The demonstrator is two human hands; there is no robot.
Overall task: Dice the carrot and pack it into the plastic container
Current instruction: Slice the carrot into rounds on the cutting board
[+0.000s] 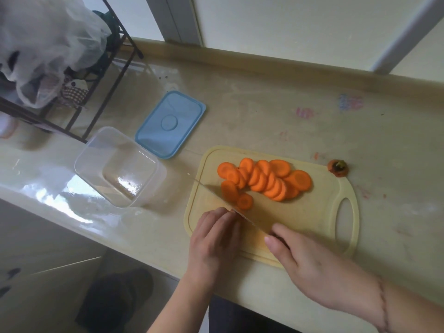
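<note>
Several orange carrot slices (266, 181) lie overlapping on the far half of a pale yellow cutting board (312, 219). My right hand (310, 263) grips the handle of a knife (216, 200), whose blade runs up-left across the board's near-left part, just in front of the slices. My left hand (213, 236) sits curled on the board's near-left corner, its fingertips against the blade's left side; whether a carrot piece lies beneath them is hidden. A clear plastic container (120, 167) stands empty left of the board.
The container's blue lid (170, 124) lies flat behind it. A cut carrot top (337, 168) rests on the counter beyond the board's handle end. A dark wire rack (72, 92) with a white mesh bag occupies the far left. The counter edge runs close below the board.
</note>
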